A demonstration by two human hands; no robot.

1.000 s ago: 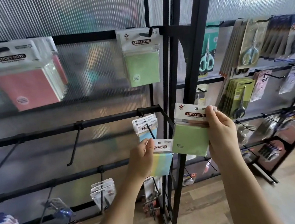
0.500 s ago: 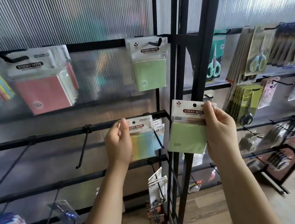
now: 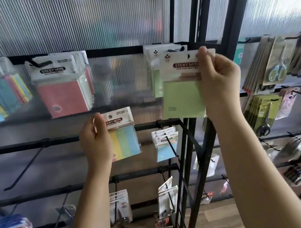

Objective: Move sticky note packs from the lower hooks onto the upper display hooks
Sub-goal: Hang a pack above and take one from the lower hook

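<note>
Right hand [image 3: 219, 82] pinching the green sticky note pack [image 3: 183, 98] by its header card, thumb on the front near the hang hole. Pack is up at the top rail, just in front of the upper hook [image 3: 175, 49] that already carries green packs [image 3: 155, 82]. Hole looks slightly right of and below the hook tip; blur makes it hard to tell exactly.

Left hand [image 3: 96, 144] gripping the multicolour pack [image 3: 123, 134] by its left edge, below the top row, in front of the middle rail. It's off any hook.

Plan, my judgement: do green first. Keep thumb clear of the hole, square the card to the hook, nudge left and up, then slide back onto it. Don't let go until it hangs. Header is thin card, so forcing it could tear the hole. Multicolour pack after that, probably on the far-left upper hook with the striped packs [image 3: 3, 101].
</note>
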